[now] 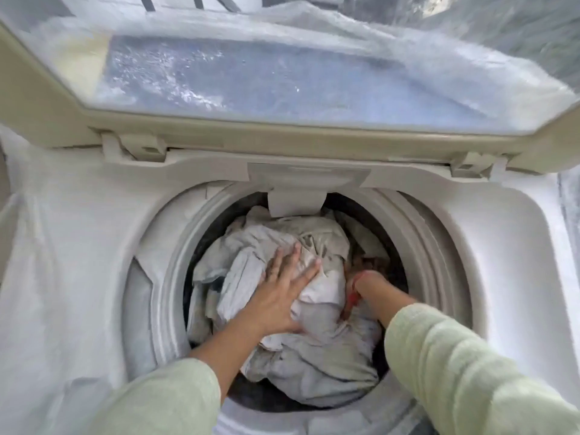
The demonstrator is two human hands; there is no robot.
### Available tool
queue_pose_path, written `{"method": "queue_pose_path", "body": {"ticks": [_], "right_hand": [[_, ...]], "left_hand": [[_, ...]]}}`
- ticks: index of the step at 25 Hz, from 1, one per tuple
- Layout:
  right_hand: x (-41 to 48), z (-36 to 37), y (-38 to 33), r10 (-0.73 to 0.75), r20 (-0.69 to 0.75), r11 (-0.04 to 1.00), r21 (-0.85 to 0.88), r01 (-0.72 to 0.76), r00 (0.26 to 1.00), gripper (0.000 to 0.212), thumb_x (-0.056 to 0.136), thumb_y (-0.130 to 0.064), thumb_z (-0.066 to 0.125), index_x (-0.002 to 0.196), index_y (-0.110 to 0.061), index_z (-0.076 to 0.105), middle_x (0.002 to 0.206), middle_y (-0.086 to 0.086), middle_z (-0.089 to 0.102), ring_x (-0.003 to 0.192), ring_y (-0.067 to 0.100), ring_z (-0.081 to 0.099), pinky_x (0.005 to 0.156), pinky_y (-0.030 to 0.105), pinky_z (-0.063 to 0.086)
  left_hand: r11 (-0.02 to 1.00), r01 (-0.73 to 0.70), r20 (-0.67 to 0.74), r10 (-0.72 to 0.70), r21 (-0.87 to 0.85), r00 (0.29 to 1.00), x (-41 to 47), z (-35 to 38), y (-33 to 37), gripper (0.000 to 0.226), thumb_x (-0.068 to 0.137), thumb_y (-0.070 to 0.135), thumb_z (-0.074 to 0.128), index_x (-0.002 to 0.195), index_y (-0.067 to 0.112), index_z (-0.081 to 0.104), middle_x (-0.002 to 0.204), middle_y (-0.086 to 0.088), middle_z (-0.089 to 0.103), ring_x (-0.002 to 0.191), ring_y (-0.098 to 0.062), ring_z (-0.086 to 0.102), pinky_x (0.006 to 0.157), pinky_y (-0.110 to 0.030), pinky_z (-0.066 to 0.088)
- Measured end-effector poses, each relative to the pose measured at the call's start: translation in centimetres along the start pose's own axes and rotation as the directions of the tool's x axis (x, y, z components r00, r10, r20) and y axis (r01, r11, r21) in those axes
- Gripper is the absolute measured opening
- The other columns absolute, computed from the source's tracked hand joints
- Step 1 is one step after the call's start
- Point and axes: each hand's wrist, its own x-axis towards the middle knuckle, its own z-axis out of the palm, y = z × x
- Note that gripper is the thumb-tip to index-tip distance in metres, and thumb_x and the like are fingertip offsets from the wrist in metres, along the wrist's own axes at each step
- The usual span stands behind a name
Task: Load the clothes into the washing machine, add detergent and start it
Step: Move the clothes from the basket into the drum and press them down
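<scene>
Soft, bright daylight fills the scene, coming from above and beyond the raised cream-framed lid with its clear window [251, 83]. Small white glints speckle the left of that window, and the whole lid is smeared with motion blur, worst toward its right corner. The white plastic top of the washing machine [78, 230] is washed out almost to blank, hazy at its left and right edges. Wide-angle bending curves the lid's front edge and stretches the pale green sleeves [470, 356] at the lower corners. Round the heap of pale grey and white clothes [314, 356] the drum [216, 227] falls into deep shadow. The flat left hand [279, 296] is the sharpest part.
</scene>
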Motion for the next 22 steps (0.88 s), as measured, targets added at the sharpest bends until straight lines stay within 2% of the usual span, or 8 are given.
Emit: {"method": "queue_pose_path", "body": {"ticks": [2,4,6,11,15,18,20,22], "right_hand": [[2.5,-1.5,-0.3,0.017,0.086,0.999,0.037,-0.020,0.996,0.068,0.074,-0.029,0.075,0.132,-0.009,0.045,0.138,0.014,0.043,0.127,0.029,0.043,0.108,0.045,0.035],[4.4,-1.8,-0.8,0.013,-0.055,1.000,0.022,-0.012,0.998,0.123,0.058,-0.038,0.085,0.149,-0.009,0.007,0.155,0.013,0.012,0.142,0.035,0.016,0.113,0.051,0.020],[4.7,-1.6,-1.1,-0.007,-0.193,0.999,0.037,0.014,0.981,0.143,0.054,-0.044,0.086,0.146,-0.017,-0.021,0.156,0.010,-0.011,0.143,0.040,-0.005,0.114,0.059,0.008],[2.0,0.3,-0.7,-0.007,-0.190,0.998,0.053,0.017,0.982,0.154,0.050,-0.046,0.087,0.139,-0.021,-0.036,0.155,0.006,-0.020,0.143,0.037,-0.005,0.107,0.065,0.021],[-3.7,-1.6,-1.0,-0.032,-0.167,0.999,-0.023,0.029,0.985,0.127,0.066,-0.037,0.080,0.147,-0.015,-0.016,0.155,0.017,-0.001,0.142,0.037,0.011,0.109,0.053,0.029],[-9.7,-4.3,-2.2,-0.071,-0.463,0.996,-0.085,0.036,0.883,0.081,0.071,-0.032,0.075,0.138,-0.012,0.035,0.137,0.010,0.044,0.125,0.029,0.045,0.095,0.039,0.045],[-12.8,-4.3,-2.4,-0.127,-0.669,0.990,-0.135,0.049,0.732,0.076,0.077,-0.032,0.070,0.138,-0.008,0.033,0.142,0.013,0.038,0.127,0.031,0.043,0.095,0.040,0.043],[-14.1,-2.9,-2.6,-0.134,-0.561,0.989,-0.122,0.079,0.817,0.116,0.071,-0.041,0.075,0.148,-0.010,-0.005,0.157,0.015,0.000,0.140,0.038,0.018,0.104,0.051,0.034]], "left_hand": [[0.978,0.163,0.079,-0.153,-0.132,0.985,3.3,0.6,-1.2,0.142,0.057,0.051,0.082,0.115,0.050,-0.047,0.130,0.020,-0.053,0.127,-0.021,-0.045,0.113,-0.044,-0.006],[0.904,0.377,0.190,-0.341,-0.200,0.921,6.2,1.3,-2.5,0.150,0.053,0.035,0.090,0.121,0.044,-0.043,0.127,0.024,-0.053,0.133,-0.019,-0.033,0.115,-0.035,0.008],[0.878,0.441,0.204,-0.405,-0.187,0.891,7.8,2.0,-3.3,0.154,0.052,0.029,0.091,0.128,0.034,-0.042,0.132,0.020,-0.049,0.137,-0.022,-0.031,0.114,-0.028,0.009],[0.909,0.389,0.266,-0.342,-0.148,0.901,5.3,1.1,-2.2,0.150,0.054,0.034,0.089,0.102,0.041,-0.053,0.124,0.021,-0.047,0.138,-0.024,-0.032,0.116,-0.033,0.011],[0.946,0.310,0.438,-0.240,-0.094,0.867,2.5,-3.9,-2.2,0.141,0.057,0.044,0.085,0.139,0.034,-0.029,0.155,0.005,-0.022,0.144,-0.018,-0.003,0.118,-0.045,0.010],[0.960,0.224,0.104,-0.208,-0.170,0.973,0.1,-10.4,-2.4,0.068,0.075,0.034,0.071,0.137,0.030,0.043,0.134,0.003,0.052,0.121,-0.018,0.049,0.097,-0.036,0.045],[0.991,0.132,-0.212,-0.125,0.021,0.969,-1.0,-12.6,-1.3,0.067,0.076,0.039,0.066,0.137,0.034,0.041,0.137,0.003,0.046,0.126,-0.021,0.043,0.100,-0.039,0.040],[0.985,0.095,-0.063,-0.087,0.141,0.994,-1.1,-11.5,0.5,0.107,0.067,0.048,0.074,0.149,0.034,0.007,0.157,-0.001,0.006,0.144,-0.029,0.007,0.113,-0.057,0.015]]}}
